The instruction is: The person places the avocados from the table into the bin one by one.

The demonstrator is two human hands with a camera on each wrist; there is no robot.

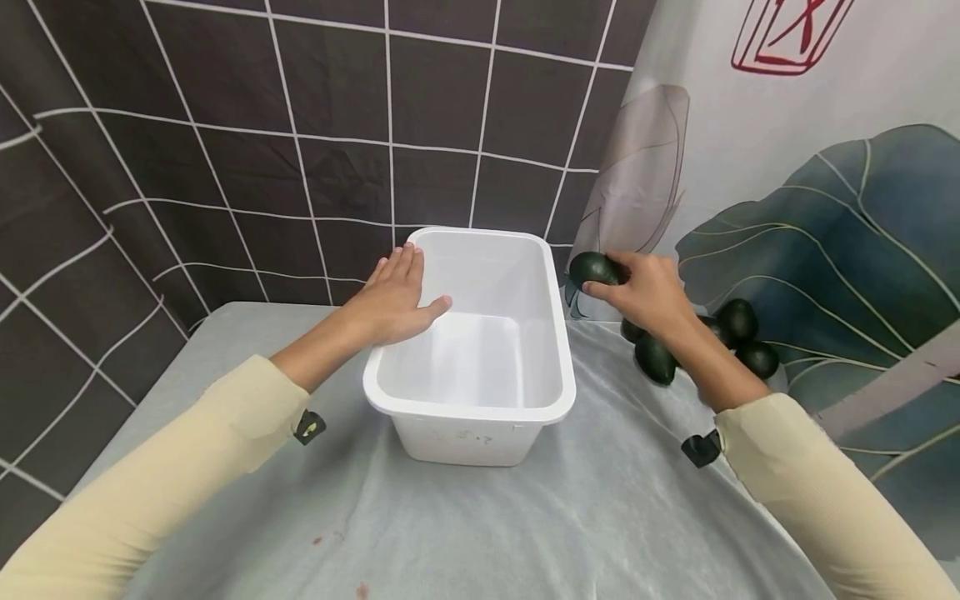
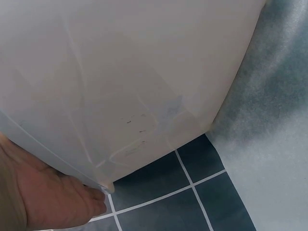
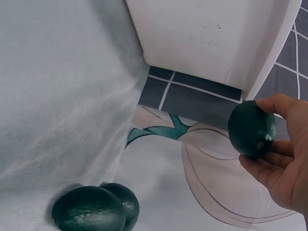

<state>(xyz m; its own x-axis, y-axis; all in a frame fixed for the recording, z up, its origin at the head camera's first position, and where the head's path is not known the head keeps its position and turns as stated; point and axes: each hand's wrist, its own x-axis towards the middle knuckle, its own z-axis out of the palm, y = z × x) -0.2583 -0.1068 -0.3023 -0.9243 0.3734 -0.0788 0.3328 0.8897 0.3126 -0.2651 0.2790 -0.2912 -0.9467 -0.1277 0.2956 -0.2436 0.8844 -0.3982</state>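
A white plastic tub stands on the cloth-covered table with nothing inside it. My left hand rests on its left rim, fingers straight and thumb reaching over the opening; in the left wrist view that hand lies along the tub's edge. To the right of the tub, my right hand holds a dark green avocado up off the table. The right wrist view shows the avocado pinched between thumb and fingers, close to the tub's outer wall.
Several more avocados lie at the table's right side, partly hidden by my right forearm. Grey cloth covers the table. A dark tile-patterned sheet hangs behind the tub, and a leaf-patterned one at the right.
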